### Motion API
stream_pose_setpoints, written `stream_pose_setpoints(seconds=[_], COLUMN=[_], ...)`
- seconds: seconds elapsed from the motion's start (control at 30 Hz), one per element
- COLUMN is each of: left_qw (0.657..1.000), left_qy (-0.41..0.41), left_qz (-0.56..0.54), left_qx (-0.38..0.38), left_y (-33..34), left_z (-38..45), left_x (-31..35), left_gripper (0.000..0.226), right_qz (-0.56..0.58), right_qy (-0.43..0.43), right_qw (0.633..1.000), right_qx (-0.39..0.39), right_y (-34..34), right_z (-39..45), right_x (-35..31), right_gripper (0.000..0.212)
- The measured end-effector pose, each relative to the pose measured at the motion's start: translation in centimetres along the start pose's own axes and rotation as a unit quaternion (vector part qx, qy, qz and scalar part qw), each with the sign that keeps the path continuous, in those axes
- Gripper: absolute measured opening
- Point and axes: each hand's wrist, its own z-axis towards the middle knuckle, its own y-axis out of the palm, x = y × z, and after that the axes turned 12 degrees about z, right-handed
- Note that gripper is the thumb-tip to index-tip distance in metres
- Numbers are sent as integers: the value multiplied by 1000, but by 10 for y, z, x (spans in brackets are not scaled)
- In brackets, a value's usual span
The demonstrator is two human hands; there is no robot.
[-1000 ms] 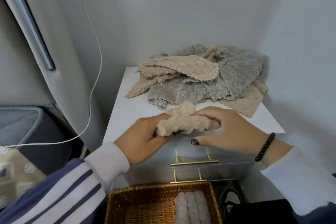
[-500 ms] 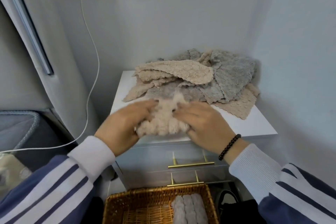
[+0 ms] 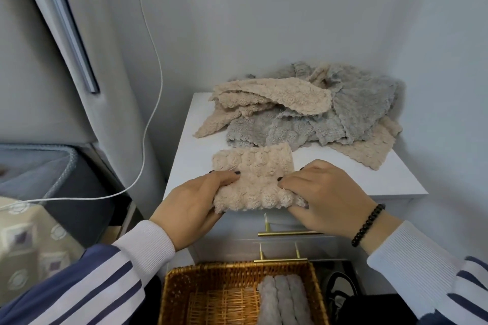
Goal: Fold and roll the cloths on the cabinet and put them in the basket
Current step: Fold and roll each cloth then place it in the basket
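Since a second ago, the beige cloth (image 3: 253, 179) has gone from a bunched wad between your hands to a flat folded strip laid on the front of the cabinet (image 3: 396, 179), near edge at the lip. Your left hand (image 3: 190, 203) pinches its near-left corner, thumb under, fingers curled on top. Your right hand (image 3: 324, 195) grips the near-right corner the same way. Both hands hold the cloth; neither is free.

Progress: early to middle, by my read. Fold looks done on this piece; the roll is not yet started, likely from the near edge away from you.

Left to do: a heap of unfolded cloths (image 3: 317, 116), beige and grey mixed, sits at the back of the cabinet, just behind the strip. Several pieces; exact count can't be told.

Containers: wicker basket (image 3: 182, 290) on the floor below the drawers. Three grey rolls (image 3: 282, 301) lie side by side at its right. Left part shows bare weave.
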Motion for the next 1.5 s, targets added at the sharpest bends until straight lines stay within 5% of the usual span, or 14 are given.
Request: stream_pose_setpoints(seconds=[0.17, 0.33, 0.57, 0.73, 0.9, 1.17, 1.4, 1.5], left_qw=[1000, 997, 998, 999, 975, 920, 921, 911], left_qy=[9, 66, 53, -34, -146, -348, -384, -396], left_qz=[-12, 30, 26, -35, -159, -170, -66, -110], left_qx=[3, -23, 5, 20, 57, 64, 0, 20], left_y=[6, 11, 1, -4, -4, 0, 5, 4], left_z=[1, 5, 7, 11, 26, 56, 72, 75], left_x=[0, -3, -6, 1, 10, 26, 21, 19], left_gripper=[54, 51, 42, 32, 31, 37, 31, 23], right_qz=[-52, -63, 22, 93, 287, 289, 270, 244], right_qy=[-34, -39, -27, 81, 212, 332, 404, 406], right_qw=[997, 994, 999, 990, 930, 870, 843, 846], right_qx=[34, 79, 25, 63, 88, 223, 229, 245], right_y=[3, 13, 14, 7, -4, 14, 18, 21], right_z=[2, 7, 4, 4, 9, 30, 47, 52], right_x=[-1, -6, -9, -13, -4, 3, 7, 12], right_gripper=[11, 23, 30, 28, 19, 48, 33, 31])
